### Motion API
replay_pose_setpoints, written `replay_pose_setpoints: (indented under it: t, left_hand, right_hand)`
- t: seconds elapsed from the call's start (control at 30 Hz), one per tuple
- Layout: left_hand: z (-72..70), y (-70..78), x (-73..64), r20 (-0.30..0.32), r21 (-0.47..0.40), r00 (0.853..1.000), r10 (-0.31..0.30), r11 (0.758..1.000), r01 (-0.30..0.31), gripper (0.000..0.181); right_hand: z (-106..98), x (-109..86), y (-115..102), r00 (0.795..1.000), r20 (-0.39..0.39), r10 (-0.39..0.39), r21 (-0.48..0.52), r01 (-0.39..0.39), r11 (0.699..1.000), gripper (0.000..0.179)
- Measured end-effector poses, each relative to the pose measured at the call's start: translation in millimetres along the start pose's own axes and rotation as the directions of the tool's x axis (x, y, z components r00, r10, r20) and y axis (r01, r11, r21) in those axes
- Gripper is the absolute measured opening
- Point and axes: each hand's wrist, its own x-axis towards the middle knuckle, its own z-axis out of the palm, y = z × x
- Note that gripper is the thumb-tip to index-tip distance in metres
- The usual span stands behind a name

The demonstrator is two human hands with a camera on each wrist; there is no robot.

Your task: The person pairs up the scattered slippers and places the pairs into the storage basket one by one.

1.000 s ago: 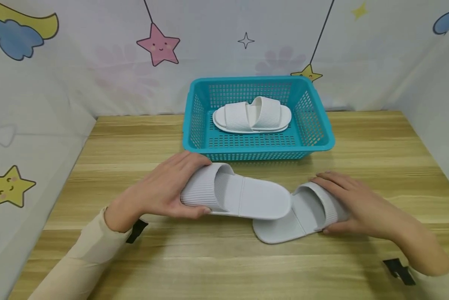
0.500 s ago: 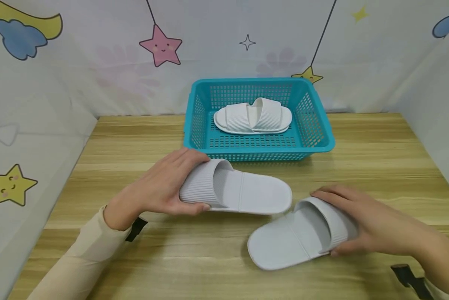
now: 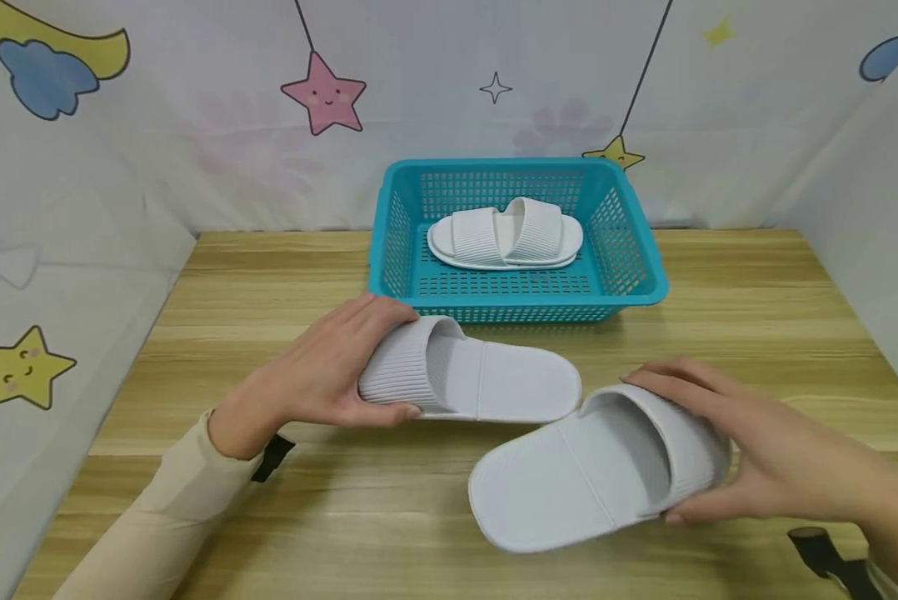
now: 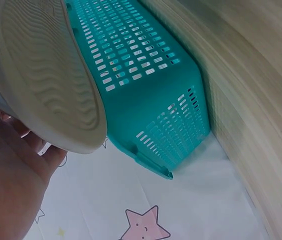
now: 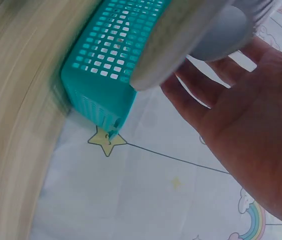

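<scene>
My left hand grips a pale grey slipper around its ribbed strap, thumb along the near side, heel pointing right. Its wavy-patterned sole faces the left wrist camera. A matching slipper is held by my right hand, fingers and thumb on either side of the strap, heel pointing left and tilted up. In the right wrist view that slipper shows edge-on. The two slippers overlap slightly at the left one's heel in the head view. Both are above the wooden table, in front of the basket.
A teal plastic basket with perforated walls stands at the back of the wooden table. A pair of white slippers lies nested inside it. A white cloth with printed stars hangs behind and at both sides.
My right hand has drawn its slipper toward me and raised it, its heel swinging left out from under the other slipper. The left hand's slipper has barely shifted, rising slightly in view.
</scene>
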Motion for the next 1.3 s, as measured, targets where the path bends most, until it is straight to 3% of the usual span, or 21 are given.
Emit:
replay_pose_setpoints:
  t: [0.4, 0.77, 0.93, 1.3]
  left_hand:
    - [2.2, -0.3, -0.2, 0.003, -0.003, 1.000, -0.010, 1.000, 0.010, 0.085]
    - [5.0, 4.4, 0.6, 0.011, 0.010, 1.000, -0.003, 1.000, 0.003, 0.087]
    - [5.5, 5.9, 1.1, -0.004, 0.007, 1.000, 0.008, 1.000, -0.008, 0.087]
    - [10.3, 6.3, -0.5, -0.014, 0.006, 1.000, 0.008, 1.000, -0.008, 0.089]
  right_hand:
    - [-4, 6.7, -1, 0.988, -0.151, 0.017, -0.017, -0.020, 1.000, 0.120]
    - [1, 13.9, 5, 0.961, -0.269, 0.060, -0.066, -0.080, 0.995, 0.119]
    - [3, 18.4, 7, 0.942, -0.334, 0.035, -0.088, -0.068, 0.994, 0.123]
    - [6, 29.0, 5, 0.936, -0.351, 0.036, -0.095, -0.073, 0.993, 0.123]
